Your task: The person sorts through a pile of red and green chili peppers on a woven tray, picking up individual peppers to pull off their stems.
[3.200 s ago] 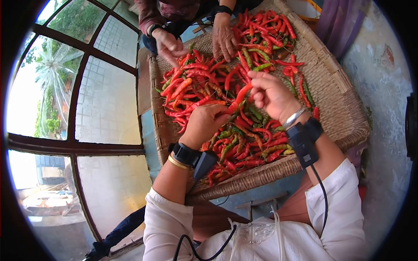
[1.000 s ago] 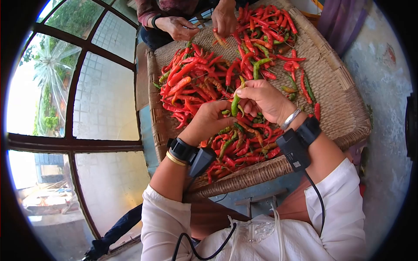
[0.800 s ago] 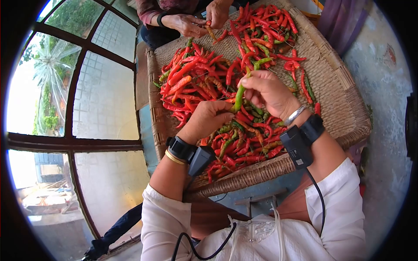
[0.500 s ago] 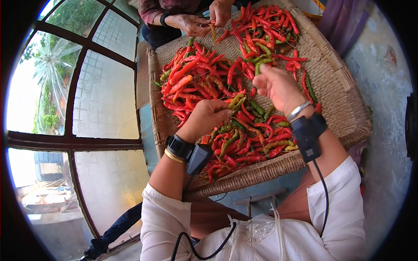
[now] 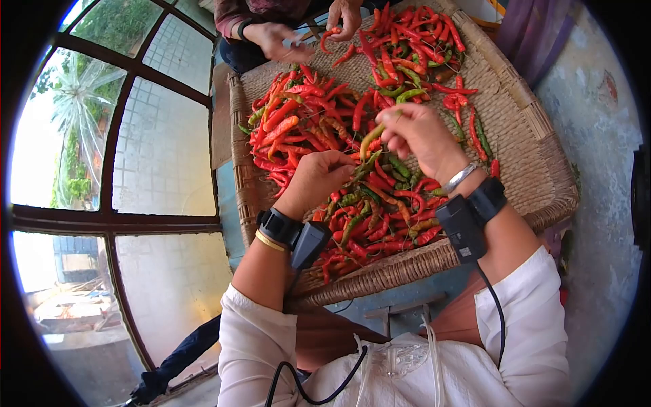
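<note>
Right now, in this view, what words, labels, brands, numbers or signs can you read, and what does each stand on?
No text is legible here, so there is nothing to quote.
Black device on the right wrist: a small pale patch near its lower end, too small to read.
Black device on the left wrist: no lettering can be made out.
Peppers and woven tray: no writing shows on them.

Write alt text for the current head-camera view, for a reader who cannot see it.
A person's right hand holds a yellowish-green chili above a woven tray heaped with red and green chilies; the left hand is close by, at another green chili. Across the tray, another person's hand holds a red chili.
</note>
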`<act>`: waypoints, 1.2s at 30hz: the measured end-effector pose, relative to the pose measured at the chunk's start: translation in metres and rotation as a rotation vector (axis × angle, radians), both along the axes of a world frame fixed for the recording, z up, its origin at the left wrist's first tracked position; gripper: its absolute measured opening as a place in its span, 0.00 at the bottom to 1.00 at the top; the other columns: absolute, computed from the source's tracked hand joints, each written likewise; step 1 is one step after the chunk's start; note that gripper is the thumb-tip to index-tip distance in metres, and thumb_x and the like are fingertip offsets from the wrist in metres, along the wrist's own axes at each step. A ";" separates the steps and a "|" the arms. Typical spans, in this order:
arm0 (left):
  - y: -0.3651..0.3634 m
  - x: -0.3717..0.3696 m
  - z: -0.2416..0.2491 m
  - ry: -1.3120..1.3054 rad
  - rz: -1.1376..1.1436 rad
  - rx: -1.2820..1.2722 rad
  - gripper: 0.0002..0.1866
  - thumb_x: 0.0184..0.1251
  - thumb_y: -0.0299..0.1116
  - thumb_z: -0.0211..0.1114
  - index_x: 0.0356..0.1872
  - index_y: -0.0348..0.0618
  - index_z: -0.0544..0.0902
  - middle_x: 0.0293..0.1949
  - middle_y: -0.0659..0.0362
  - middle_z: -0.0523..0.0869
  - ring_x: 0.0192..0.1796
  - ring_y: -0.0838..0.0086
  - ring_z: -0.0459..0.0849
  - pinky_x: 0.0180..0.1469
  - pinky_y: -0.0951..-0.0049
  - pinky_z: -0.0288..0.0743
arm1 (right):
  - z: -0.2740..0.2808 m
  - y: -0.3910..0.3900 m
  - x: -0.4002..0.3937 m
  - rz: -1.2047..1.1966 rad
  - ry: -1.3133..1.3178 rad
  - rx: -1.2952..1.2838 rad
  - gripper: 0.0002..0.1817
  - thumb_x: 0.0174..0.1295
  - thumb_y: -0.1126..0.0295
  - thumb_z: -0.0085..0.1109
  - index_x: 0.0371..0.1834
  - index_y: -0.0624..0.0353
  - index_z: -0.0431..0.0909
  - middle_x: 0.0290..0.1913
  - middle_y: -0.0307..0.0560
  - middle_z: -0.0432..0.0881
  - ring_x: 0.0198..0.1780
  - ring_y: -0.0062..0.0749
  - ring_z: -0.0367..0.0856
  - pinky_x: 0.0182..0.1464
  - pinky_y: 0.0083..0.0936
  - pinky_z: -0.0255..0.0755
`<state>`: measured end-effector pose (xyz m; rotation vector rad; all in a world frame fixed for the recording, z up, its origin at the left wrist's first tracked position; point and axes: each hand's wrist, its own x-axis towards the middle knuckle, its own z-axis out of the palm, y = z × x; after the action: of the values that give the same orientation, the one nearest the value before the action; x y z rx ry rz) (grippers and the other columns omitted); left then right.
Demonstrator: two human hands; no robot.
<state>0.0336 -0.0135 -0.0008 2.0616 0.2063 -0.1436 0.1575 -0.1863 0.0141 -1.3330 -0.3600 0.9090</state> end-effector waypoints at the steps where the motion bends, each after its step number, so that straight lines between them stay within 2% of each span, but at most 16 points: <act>1: 0.004 0.000 -0.004 -0.002 0.021 0.081 0.08 0.60 0.31 0.60 0.36 0.36 0.79 0.24 0.67 0.77 0.25 0.87 0.73 0.28 0.83 0.69 | 0.002 0.000 0.002 -0.196 0.100 0.160 0.08 0.59 0.66 0.53 0.35 0.60 0.74 0.24 0.37 0.76 0.23 0.16 0.75 0.21 0.14 0.67; 2: 0.007 0.000 -0.007 -0.004 0.042 0.162 0.08 0.59 0.29 0.61 0.37 0.36 0.79 0.25 0.66 0.78 0.26 0.86 0.74 0.29 0.83 0.70 | 0.002 0.000 0.004 -0.393 0.200 0.319 0.09 0.59 0.66 0.53 0.37 0.60 0.73 0.27 0.37 0.77 0.26 0.17 0.76 0.22 0.15 0.68; 4: 0.006 0.000 -0.006 -0.032 0.013 0.233 0.09 0.57 0.28 0.62 0.37 0.37 0.79 0.25 0.64 0.79 0.27 0.84 0.75 0.30 0.82 0.71 | -0.007 -0.005 0.013 -0.429 0.269 0.316 0.10 0.59 0.66 0.53 0.39 0.59 0.71 0.30 0.38 0.76 0.30 0.21 0.78 0.26 0.17 0.71; 6: 0.005 0.001 -0.007 -0.062 -0.016 0.302 0.10 0.55 0.27 0.63 0.38 0.37 0.79 0.25 0.63 0.80 0.28 0.83 0.76 0.32 0.81 0.71 | -0.017 -0.006 0.014 -0.434 0.370 0.144 0.10 0.60 0.64 0.52 0.40 0.57 0.72 0.33 0.41 0.79 0.32 0.20 0.78 0.29 0.17 0.71; 9: 0.001 0.002 -0.014 -0.134 -0.074 0.332 0.12 0.50 0.26 0.64 0.39 0.39 0.80 0.28 0.58 0.81 0.30 0.78 0.78 0.34 0.77 0.72 | -0.016 -0.006 0.005 -0.268 0.348 0.082 0.11 0.59 0.63 0.54 0.40 0.57 0.72 0.32 0.39 0.78 0.32 0.21 0.78 0.28 0.16 0.71; 11: -0.004 0.003 -0.014 -0.083 -0.103 0.370 0.11 0.48 0.29 0.64 0.36 0.40 0.80 0.31 0.52 0.80 0.35 0.62 0.80 0.39 0.68 0.73 | -0.013 -0.004 -0.001 -0.134 0.322 0.033 0.13 0.58 0.63 0.55 0.42 0.57 0.71 0.33 0.38 0.76 0.32 0.20 0.77 0.25 0.15 0.69; 14: -0.009 0.001 -0.018 -0.125 -0.117 0.609 0.10 0.48 0.31 0.64 0.34 0.41 0.81 0.30 0.52 0.79 0.35 0.60 0.79 0.37 0.65 0.72 | -0.015 -0.003 -0.002 -0.100 0.279 -0.006 0.14 0.58 0.63 0.55 0.44 0.59 0.71 0.33 0.38 0.76 0.31 0.19 0.77 0.23 0.13 0.67; 18: -0.006 0.003 -0.014 -0.095 -0.148 0.649 0.09 0.48 0.32 0.63 0.32 0.42 0.81 0.30 0.53 0.78 0.36 0.59 0.79 0.37 0.64 0.72 | -0.010 0.000 -0.005 -0.071 0.199 -0.080 0.15 0.58 0.64 0.55 0.45 0.60 0.72 0.33 0.36 0.76 0.30 0.17 0.75 0.23 0.11 0.66; 20: -0.003 0.003 -0.011 -0.215 -0.107 0.566 0.10 0.47 0.28 0.64 0.34 0.40 0.80 0.26 0.55 0.78 0.30 0.67 0.79 0.33 0.71 0.72 | -0.009 0.002 -0.008 0.004 -0.047 -0.210 0.16 0.57 0.65 0.55 0.46 0.62 0.72 0.32 0.35 0.75 0.29 0.14 0.73 0.23 0.11 0.64; 21: -0.005 0.003 -0.004 -0.214 -0.107 0.566 0.10 0.47 0.28 0.64 0.34 0.40 0.80 0.26 0.55 0.78 0.30 0.67 0.79 0.33 0.71 0.72 | -0.008 0.003 -0.010 0.004 -0.046 -0.209 0.16 0.57 0.65 0.55 0.46 0.62 0.72 0.32 0.35 0.75 0.29 0.14 0.73 0.23 0.11 0.64; 23: -0.011 0.003 0.012 -0.026 -0.052 0.334 0.09 0.51 0.29 0.64 0.33 0.39 0.79 0.24 0.58 0.79 0.27 0.78 0.78 0.30 0.75 0.71 | -0.006 0.004 -0.013 0.132 -0.126 -0.239 0.17 0.57 0.66 0.55 0.47 0.62 0.72 0.33 0.35 0.76 0.29 0.12 0.71 0.22 0.10 0.63; 27: -0.020 0.004 0.017 -0.030 -0.025 0.175 0.08 0.52 0.29 0.64 0.32 0.36 0.78 0.22 0.56 0.81 0.25 0.78 0.78 0.29 0.77 0.71 | -0.007 0.005 -0.015 0.273 -0.147 -0.124 0.14 0.58 0.66 0.54 0.45 0.62 0.74 0.30 0.34 0.75 0.27 0.11 0.71 0.22 0.09 0.63; 30: -0.023 0.003 0.014 -0.115 -0.024 0.073 0.07 0.54 0.28 0.63 0.31 0.35 0.78 0.21 0.59 0.79 0.25 0.83 0.76 0.29 0.80 0.70 | -0.006 0.005 -0.018 0.227 -0.057 -0.056 0.13 0.58 0.66 0.55 0.40 0.63 0.76 0.27 0.37 0.76 0.24 0.15 0.73 0.21 0.13 0.66; 32: -0.024 0.003 0.015 -0.073 0.045 0.044 0.07 0.55 0.29 0.63 0.32 0.35 0.78 0.22 0.61 0.79 0.25 0.84 0.76 0.28 0.81 0.70 | -0.006 0.006 -0.017 0.208 -0.021 -0.043 0.11 0.59 0.68 0.51 0.40 0.63 0.75 0.27 0.38 0.76 0.24 0.16 0.74 0.20 0.13 0.67; 33: -0.021 0.002 0.014 0.004 0.038 -0.030 0.06 0.60 0.28 0.60 0.35 0.35 0.77 0.27 0.68 0.78 0.31 0.88 0.73 0.33 0.85 0.69 | -0.006 0.006 -0.017 0.203 0.012 -0.042 0.11 0.59 0.70 0.49 0.42 0.64 0.74 0.29 0.38 0.77 0.25 0.17 0.74 0.23 0.13 0.69; 36: -0.019 0.003 0.016 0.065 0.103 -0.178 0.05 0.60 0.27 0.59 0.35 0.36 0.77 0.29 0.69 0.77 0.32 0.88 0.73 0.34 0.86 0.69 | -0.011 0.008 -0.016 0.229 0.021 -0.045 0.14 0.58 0.75 0.47 0.47 0.66 0.72 0.31 0.40 0.77 0.26 0.17 0.74 0.25 0.13 0.70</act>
<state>0.0363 -0.0323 0.0155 1.8665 0.3275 -0.1596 0.1417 -0.1784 0.0028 -1.3407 -0.4852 1.1269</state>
